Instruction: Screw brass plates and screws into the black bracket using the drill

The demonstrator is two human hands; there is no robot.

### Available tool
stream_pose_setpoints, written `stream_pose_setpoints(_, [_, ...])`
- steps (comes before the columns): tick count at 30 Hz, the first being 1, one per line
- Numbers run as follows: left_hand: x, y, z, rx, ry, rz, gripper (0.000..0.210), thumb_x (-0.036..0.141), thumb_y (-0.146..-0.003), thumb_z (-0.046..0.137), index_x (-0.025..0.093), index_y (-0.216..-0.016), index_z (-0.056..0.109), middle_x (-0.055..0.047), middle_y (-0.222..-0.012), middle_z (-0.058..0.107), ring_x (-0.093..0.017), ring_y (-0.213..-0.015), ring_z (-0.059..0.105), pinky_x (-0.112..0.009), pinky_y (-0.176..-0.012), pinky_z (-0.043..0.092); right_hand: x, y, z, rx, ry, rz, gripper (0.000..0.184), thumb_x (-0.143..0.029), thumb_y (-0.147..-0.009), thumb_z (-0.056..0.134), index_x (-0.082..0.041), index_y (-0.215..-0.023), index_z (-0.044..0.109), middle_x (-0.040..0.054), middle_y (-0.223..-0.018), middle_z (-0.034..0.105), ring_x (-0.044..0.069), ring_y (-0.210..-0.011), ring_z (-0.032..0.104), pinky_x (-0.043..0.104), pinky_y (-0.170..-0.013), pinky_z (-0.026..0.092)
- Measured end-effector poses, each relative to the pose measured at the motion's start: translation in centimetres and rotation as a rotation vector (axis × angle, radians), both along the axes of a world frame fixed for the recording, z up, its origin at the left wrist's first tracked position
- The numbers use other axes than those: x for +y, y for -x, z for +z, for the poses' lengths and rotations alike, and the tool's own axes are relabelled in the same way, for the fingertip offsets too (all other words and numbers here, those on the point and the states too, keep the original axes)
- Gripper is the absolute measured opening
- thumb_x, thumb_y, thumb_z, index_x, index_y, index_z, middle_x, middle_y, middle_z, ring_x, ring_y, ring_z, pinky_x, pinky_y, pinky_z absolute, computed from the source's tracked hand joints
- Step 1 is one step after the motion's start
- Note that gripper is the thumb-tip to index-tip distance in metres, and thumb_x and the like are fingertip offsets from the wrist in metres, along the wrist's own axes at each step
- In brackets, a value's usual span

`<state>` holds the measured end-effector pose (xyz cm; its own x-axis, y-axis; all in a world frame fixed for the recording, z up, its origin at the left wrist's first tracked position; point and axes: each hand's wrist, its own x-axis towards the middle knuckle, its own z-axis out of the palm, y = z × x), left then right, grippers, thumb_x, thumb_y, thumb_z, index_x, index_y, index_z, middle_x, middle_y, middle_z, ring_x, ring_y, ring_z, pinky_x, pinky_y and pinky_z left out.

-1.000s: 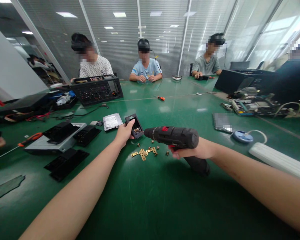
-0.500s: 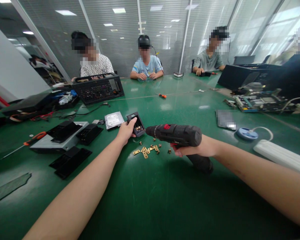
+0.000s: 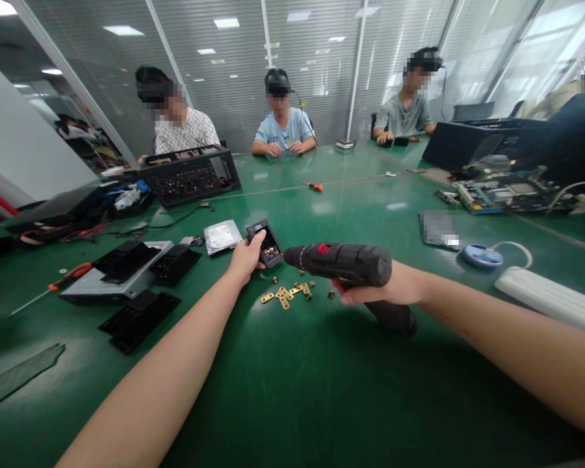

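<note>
My left hand (image 3: 247, 257) grips a small black plastic box (image 3: 274, 259) tilted up off the table, thumb over its rim; brassy pieces show inside. In my right hand (image 3: 361, 292) is a black cordless drill (image 3: 346, 261) with a red switch. Its chuck points left at the box's right side; whether the tip touches the box I cannot tell. Several flat brass plates (image 3: 283, 296) lie in a loose pile just below, with small screws (image 3: 331, 294) scattered around them. Behind my left hand rests a silver hard drive (image 3: 221, 236).
At left lie a grey drive unit (image 3: 92, 289), black plastic parts (image 3: 139, 322) and an orange screwdriver (image 3: 71, 276). An open computer case (image 3: 192, 175) stands behind. Right are a circuit board (image 3: 509, 192), a phone (image 3: 439, 229) and a white power strip (image 3: 550, 299). Several people sit around the table.
The view has shifted very slightly. Both hands keep their hold on the box and the drill in nearly the same place.
</note>
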<state>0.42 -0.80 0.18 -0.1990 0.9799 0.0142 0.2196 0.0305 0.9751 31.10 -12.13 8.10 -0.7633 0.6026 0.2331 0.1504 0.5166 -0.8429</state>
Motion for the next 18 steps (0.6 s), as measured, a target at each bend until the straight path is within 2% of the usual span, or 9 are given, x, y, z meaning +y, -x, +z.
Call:
stream_pose_setpoints(7, [0.0, -0.1, 0.0, 0.002, -0.005, -0.004, 0.051, 0.064, -0.084, 0.063, 0.014, -0.095, 0.07, -0.012, -0.084, 0.073, -0.019, -0.061, 0.069, -0.022, -0.039, 0.049, -0.1, 0.2, -0.1, -0.005, -0.015, -0.024, 0.079, -0.024, -0.085, 0.076, -0.013, -0.156, 0.044, 0.0034, -0.089, 0.068, 0.02, -0.08, 0.064, 0.035, -0.079, 0.055])
stream_pose_setpoints(11, [0.0, -0.1, 0.1, -0.007, 0.002, 0.006, 0.05, 0.063, -0.084, 0.063, 0.014, -0.094, 0.069, -0.011, -0.082, 0.072, -0.018, -0.059, 0.068, -0.022, -0.039, 0.048, 0.2, 0.0, -0.5, 0.014, -0.056, -0.008, 0.079, -0.027, -0.085, 0.076, -0.014, -0.156, 0.045, 0.0019, -0.085, 0.067, 0.019, -0.076, 0.063, 0.033, -0.076, 0.055])
stream_pose_setpoints(18, [-0.1, -0.3, 0.3, -0.009, 0.013, 0.014, 0.05, 0.063, -0.083, 0.064, 0.014, -0.089, 0.069, -0.01, -0.081, 0.071, -0.018, -0.056, 0.066, -0.023, -0.038, 0.048, 0.4, -0.1, -1.0, 0.041, -0.061, 0.0, 0.075, -0.026, -0.085, 0.077, -0.018, -0.154, 0.047, 0.0024, -0.09, 0.069, 0.019, -0.078, 0.063, 0.032, -0.074, 0.054])
